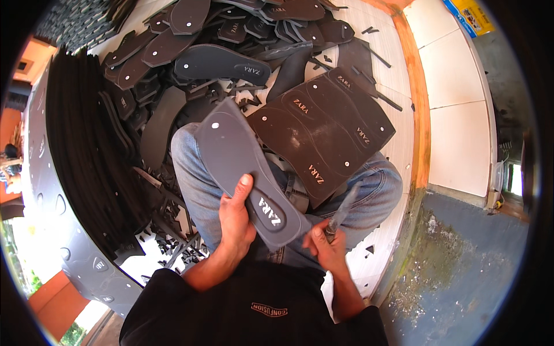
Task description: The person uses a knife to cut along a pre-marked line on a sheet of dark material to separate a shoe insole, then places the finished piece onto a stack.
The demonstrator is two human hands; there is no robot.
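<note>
My left hand (235, 216) grips a dark grey sandal sole (231, 151), thumb on its upper face beside the pressed heel oval. The sole slants over my lap, its heel end low and right, and a small white dot marks its far end. My right hand (328, 247) is closed round the handle of a knife (346, 206), close to the sole's heel end; the blade points up and away and looks slightly blurred. Across my legs rests a dark brown sheet (323, 135) bearing several sole outlines.
Beyond my knees lies a heap of cut soles (222, 62) among strips and scraps. A tall stack of dark sheets (86, 150) stands at left, and a grey printed sheet (75, 242) curves beside it. A second knife (148, 177) lies near my left knee. An orange-edged wall (420, 104) bounds the right.
</note>
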